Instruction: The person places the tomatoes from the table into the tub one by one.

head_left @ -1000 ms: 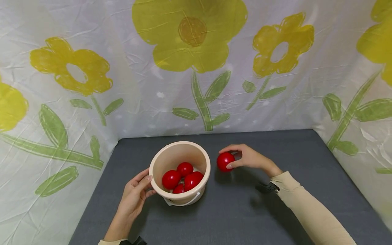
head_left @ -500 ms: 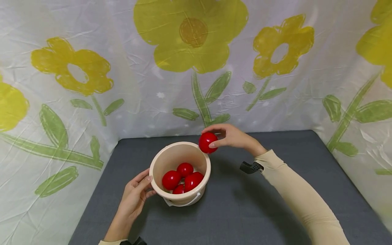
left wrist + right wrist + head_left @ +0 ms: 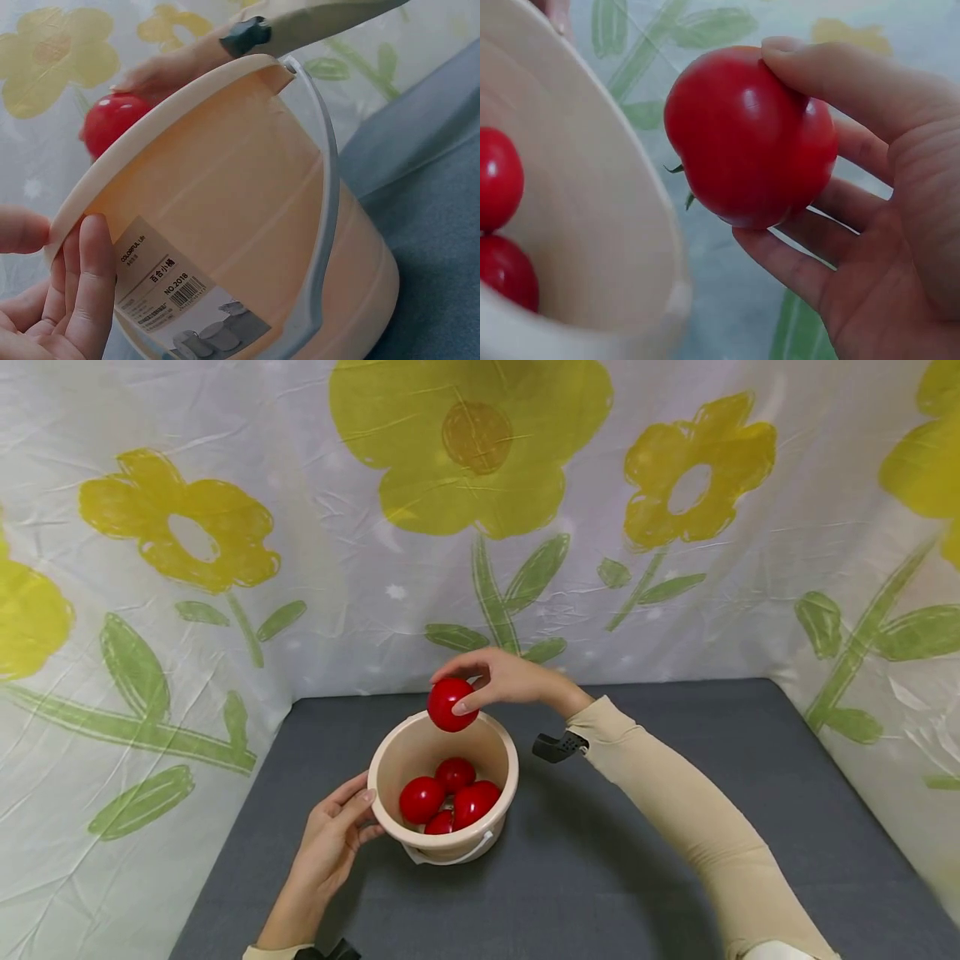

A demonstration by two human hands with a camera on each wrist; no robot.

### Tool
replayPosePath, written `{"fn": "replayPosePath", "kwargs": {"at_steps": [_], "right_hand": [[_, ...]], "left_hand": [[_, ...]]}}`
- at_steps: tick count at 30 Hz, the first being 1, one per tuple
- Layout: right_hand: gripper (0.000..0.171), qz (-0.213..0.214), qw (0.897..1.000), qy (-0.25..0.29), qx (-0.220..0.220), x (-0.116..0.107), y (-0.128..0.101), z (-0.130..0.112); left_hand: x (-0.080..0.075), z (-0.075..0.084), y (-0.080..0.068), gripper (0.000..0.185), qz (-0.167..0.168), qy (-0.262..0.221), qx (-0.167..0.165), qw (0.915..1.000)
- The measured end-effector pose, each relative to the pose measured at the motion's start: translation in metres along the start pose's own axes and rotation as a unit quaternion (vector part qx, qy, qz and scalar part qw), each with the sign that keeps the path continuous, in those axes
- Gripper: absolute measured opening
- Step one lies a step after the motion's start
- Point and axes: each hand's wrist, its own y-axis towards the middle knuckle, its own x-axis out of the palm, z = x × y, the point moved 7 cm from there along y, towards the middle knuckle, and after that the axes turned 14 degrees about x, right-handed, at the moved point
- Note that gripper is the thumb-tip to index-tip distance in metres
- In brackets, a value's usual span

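A cream plastic bucket [image 3: 390,760] stands on the grey table [image 3: 600,877] and holds several red tomatoes [image 3: 450,797]. My right hand [image 3: 498,681] grips another red tomato [image 3: 452,703] just above the bucket's far rim; the right wrist view shows the tomato [image 3: 746,139] pinched between thumb and fingers beside the bucket wall [image 3: 592,225]. My left hand [image 3: 333,835] rests against the bucket's left side with straight fingers, thumb at the rim. In the left wrist view the fingers [image 3: 86,285] lie on the labelled bucket wall [image 3: 240,225], with its pale handle [image 3: 322,217] hanging down.
A white sheet printed with yellow flowers [image 3: 472,443] and green leaves hangs behind and along both sides of the table. Bare grey tabletop stretches to the right of the bucket and in front of it.
My right hand lifted the tomato off the table right of the bucket and carried it up and left to above the bucket's far rim. The left hand and bucket stayed put.
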Motion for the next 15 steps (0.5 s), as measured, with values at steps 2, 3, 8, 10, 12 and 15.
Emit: {"fn": "replayPosePath", "kwargs": {"at_steps": [2, 3, 8, 10, 12, 15], "right_hand": [[0.049, -0.013, 1.000, -0.004, -0.010, 0.005, 0.008, -0.006], [0.049, -0.018, 1.000, -0.004, -0.014, 0.008, 0.011, -0.008], [0.048, -0.051, 0.999, 0.009, -0.015, 0.023, 0.025, -0.008], [0.048, -0.065, 0.998, 0.015, -0.012, 0.030, 0.029, -0.006], [0.047, -0.073, 0.997, 0.009, -0.009, 0.036, 0.032, -0.003], [0.048, -0.083, 0.997, 0.003, -0.002, 0.044, 0.035, 0.002]], "left_hand": [[0.000, 0.000, 0.000, 0.034, -0.003, 0.003, -0.001, 1.0000], [0.000, 0.000, 0.000, 0.037, -0.004, 0.004, 0.000, 1.0000], [0.000, 0.001, 0.001, 0.036, -0.007, 0.003, 0.004, 1.0000], [0.000, 0.001, 0.000, 0.033, -0.008, 0.000, 0.005, 1.0000], [0.000, 0.001, 0.000, 0.030, -0.008, -0.002, 0.005, 1.0000], [0.000, 0.001, 0.000, 0.028, -0.007, -0.002, 0.004, 1.0000]]}}
